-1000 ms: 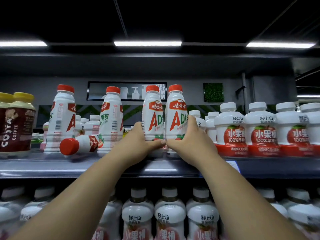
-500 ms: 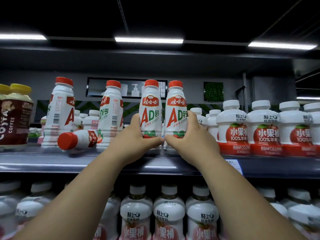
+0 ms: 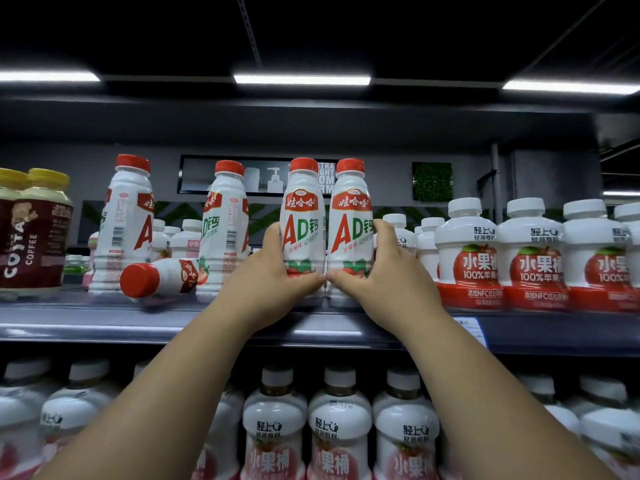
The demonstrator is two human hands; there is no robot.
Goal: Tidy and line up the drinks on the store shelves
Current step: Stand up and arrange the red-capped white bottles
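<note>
The upper shelf (image 3: 104, 327) spans the whole view, its front lip running just below the fingers. Under it stands a packed row of white-capped bottles (image 3: 273, 427). Right of the fingers, the apple-juice bottles (image 3: 471, 258) form a tight front rank, the nearest just beside the right hand (image 3: 381, 282). Far left of the fingers stand the coffee bottles (image 3: 34, 233).

The left hand (image 3: 273, 289) grasps one red-capped AD bottle (image 3: 303, 216) and the right hand grasps its twin (image 3: 349, 216). Each hand's fingers (image 3: 273, 233) wrap the outer side of its bottle, and the thumbs meet low in front. The two bottles are upright, touching, labels forward, near the shelf's front lip. Whether their bases bear fully on the shelf is hidden by the hands.

The step in hand looks like squaring this pair at the front. Next, the fingers should probably let go gently so neither bottle tips.

Left of the fingers, two more AD bottles (image 3: 124, 230) (image 3: 225, 230) stand turned away and well apart, and a fallen bottle (image 3: 162, 277) lies between them, cap toward the lip. It probably needs righting. The open room lies on that left side; the right side is crowded, and the lip is close.
</note>
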